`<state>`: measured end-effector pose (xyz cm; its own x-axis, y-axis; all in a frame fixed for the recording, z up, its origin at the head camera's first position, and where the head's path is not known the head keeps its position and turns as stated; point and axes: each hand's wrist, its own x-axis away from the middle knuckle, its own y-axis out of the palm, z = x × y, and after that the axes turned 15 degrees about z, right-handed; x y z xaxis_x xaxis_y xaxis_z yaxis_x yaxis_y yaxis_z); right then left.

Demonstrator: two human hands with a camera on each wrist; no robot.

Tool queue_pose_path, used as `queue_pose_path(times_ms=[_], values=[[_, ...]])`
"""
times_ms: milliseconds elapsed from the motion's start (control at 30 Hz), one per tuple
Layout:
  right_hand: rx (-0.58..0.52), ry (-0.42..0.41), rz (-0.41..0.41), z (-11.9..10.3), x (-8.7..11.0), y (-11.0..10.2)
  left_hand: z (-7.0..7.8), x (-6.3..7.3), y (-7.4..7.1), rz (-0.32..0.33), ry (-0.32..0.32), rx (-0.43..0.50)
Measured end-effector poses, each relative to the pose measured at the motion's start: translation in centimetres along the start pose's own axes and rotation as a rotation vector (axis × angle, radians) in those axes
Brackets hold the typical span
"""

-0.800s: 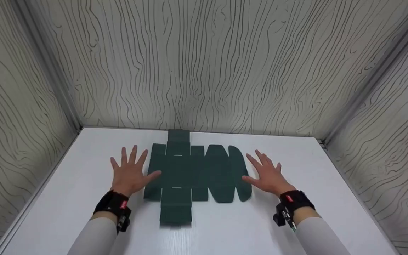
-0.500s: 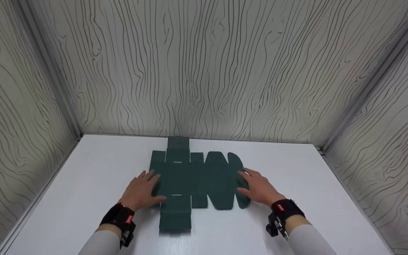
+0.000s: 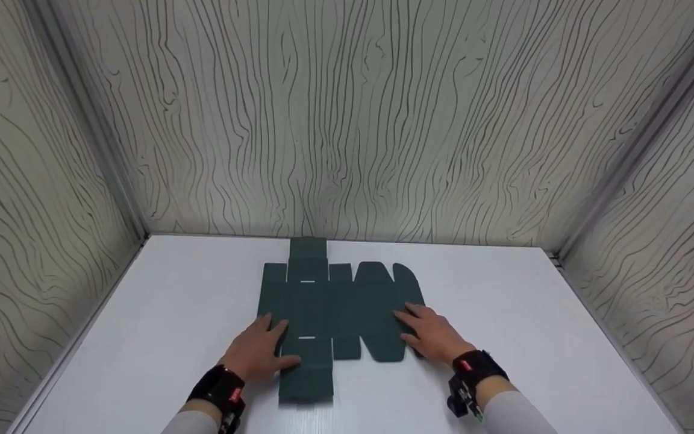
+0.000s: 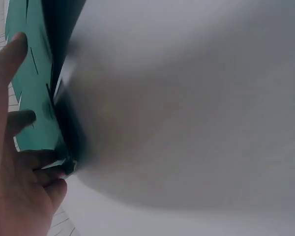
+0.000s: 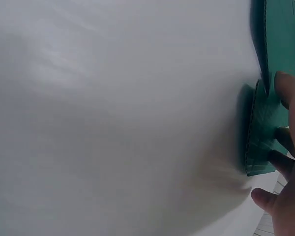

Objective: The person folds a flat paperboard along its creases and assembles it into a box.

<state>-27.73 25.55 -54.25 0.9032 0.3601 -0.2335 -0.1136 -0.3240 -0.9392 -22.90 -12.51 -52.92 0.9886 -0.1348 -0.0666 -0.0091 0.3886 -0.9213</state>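
Observation:
A flat dark green cardboard box blank [image 3: 308, 310] lies unfolded on the white table, with creased flaps, two narrow slots and a rounded flap at its right end. My left hand [image 3: 255, 352] rests on its left edge and lower left flap, thumb apart from the fingers. In the left wrist view, the fingertips [image 4: 39, 158] touch the green edge. On the rounded right flap lies my right hand [image 3: 434, 334], fingers spread. Up close in the right wrist view, the corrugated edge of the cardboard [image 5: 253, 128] shows beside the fingertips [image 5: 280, 160].
The white table [image 3: 190, 283] ends at the back against a wall [image 3: 347, 120] with a wood-grain pattern. Similar panels [image 3: 28, 199] rise on the left and right sides. Black bands with small cameras sit on both wrists.
Both hands have come down and inward from beside the cardboard onto its left and right ends. The fingers, spread wide before, are now less stretched. The view has tilted slightly.

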Motion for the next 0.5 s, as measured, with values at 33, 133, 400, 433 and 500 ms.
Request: queue_pose_path(times_ms=[33,133,400,433,500], values=[[0.004,-0.001,0.007,0.01,0.08,-0.08,0.17,-0.01,0.06,-0.005,-0.001,0.001],[0.016,0.0,0.022,-0.02,0.36,-0.27,0.59,0.01,0.09,-0.016,0.007,0.01],[0.089,-0.065,0.04,-0.26,0.62,-0.58,0.18,-0.15,0.25,0.067,0.099,-0.058],[0.091,-0.074,0.039,-0.24,0.63,-0.59,0.07,-0.21,0.3,0.077,0.108,-0.072],[0.092,-0.093,0.034,-0.15,0.76,-0.64,-0.07,-0.33,0.41,0.089,0.122,-0.088]])
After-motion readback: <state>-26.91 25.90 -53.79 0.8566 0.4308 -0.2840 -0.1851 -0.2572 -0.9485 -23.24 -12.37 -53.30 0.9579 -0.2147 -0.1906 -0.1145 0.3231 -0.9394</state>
